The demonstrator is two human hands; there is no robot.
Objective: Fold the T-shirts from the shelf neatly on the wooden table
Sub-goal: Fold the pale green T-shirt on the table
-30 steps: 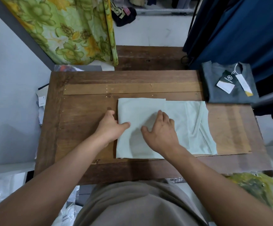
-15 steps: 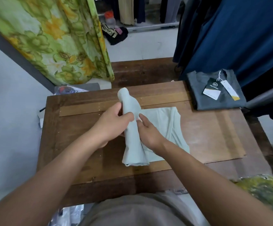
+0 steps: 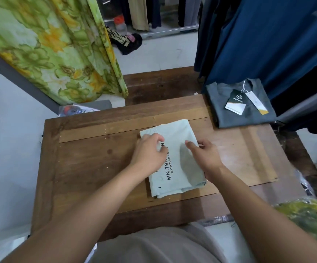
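Note:
A pale mint T-shirt (image 3: 174,133) lies on the wooden table (image 3: 89,164) as a compact folded rectangle, black print facing up. My left hand (image 3: 148,152) sits on its upper left part, fingers curled down into the fabric and covering part of the print. At the shirt's right edge, my right hand (image 3: 207,158) holds the fabric, with the fingers on top pointing left. A folded dark grey T-shirt (image 3: 227,114) with hang tags (image 3: 235,103) lies at the table's far right corner.
A green and yellow floral curtain (image 3: 59,50) hangs at the back left. Dark blue garments (image 3: 267,44) hang at the back right, over the grey shirt. A plastic bag of yellow-green cloth (image 3: 309,215) sits by the table's near right corner.
The mint shirt, spread wide a second ago, was lifted at its left side and folded over to the right. It now lies smaller, print side up, and both hands came down with it.

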